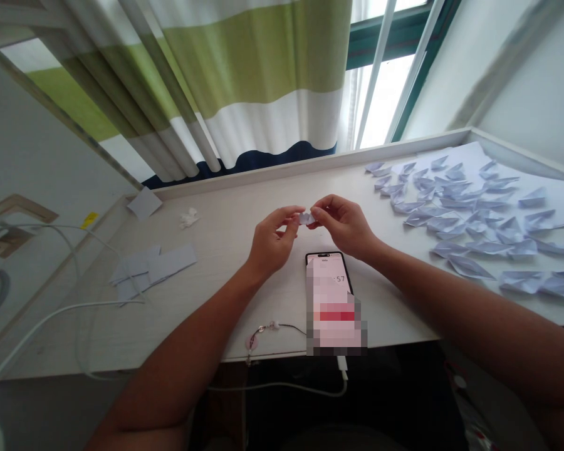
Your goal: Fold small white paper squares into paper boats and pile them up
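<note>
My left hand and my right hand meet above the middle of the white desk. Between their fingertips they pinch a small piece of folded white paper. Below them a black smartphone lies face up, its screen partly blurred and showing digits. Many small folded paper boats lie in a loose crowd on white sheets at the right. A stack of cut paper strips lies left of my left hand.
A crumpled tissue and a paper square lie at the back left. White charging cables run across the desk's left end and below its front edge. A striped curtain and a window stand behind the raised desk rim.
</note>
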